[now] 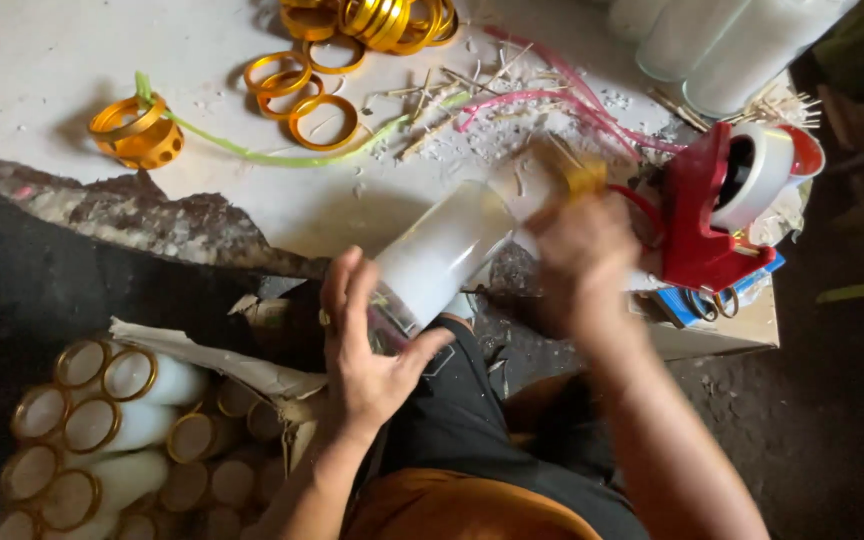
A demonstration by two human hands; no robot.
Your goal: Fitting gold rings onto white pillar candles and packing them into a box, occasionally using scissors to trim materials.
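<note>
The left hand (367, 350) has a closed grip around the lower end of a white glass-jar candle (447, 250), tilted across the lap. The right hand (582, 255), blurred, closes on the jar's upper end at a gold ring (584, 178). Judged from this, steadying the jar low and seating the ring squarely would serve best.

Beyond the grip, a red tape dispenser (717, 210), loose gold rings (302, 95) and wax crumbs lie on the chipped white surface (42, 70). Below-left, finished candles (102, 430) sit in a carton. The room is dim.
</note>
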